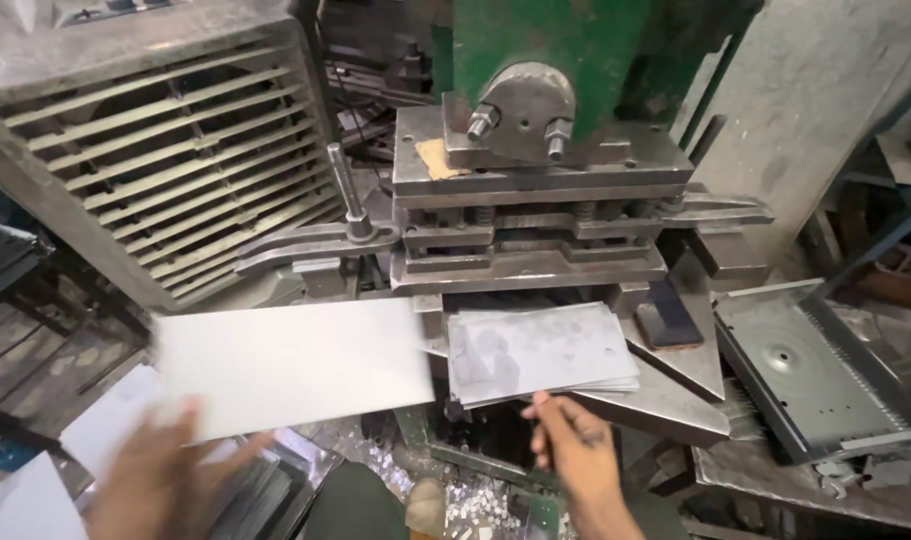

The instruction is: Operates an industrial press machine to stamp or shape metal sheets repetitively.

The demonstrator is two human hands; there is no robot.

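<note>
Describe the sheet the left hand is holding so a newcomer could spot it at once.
Start at the green press with its stacked steel die plates. Just below and left of the die, the left hand holds a large pale metal sheet by its near edge. Unlike the smudged, punched sheets beside it, near the right hand, it is clean and blank.

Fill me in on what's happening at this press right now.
A person stands at a green metal press. The left hand, blurred with motion, holds a blank white metal sheet out flat in front of the die. The right hand touches the near edge of a stack of punched grey sheets lying on the press bed. A formed grey tray sits to the right.
</note>
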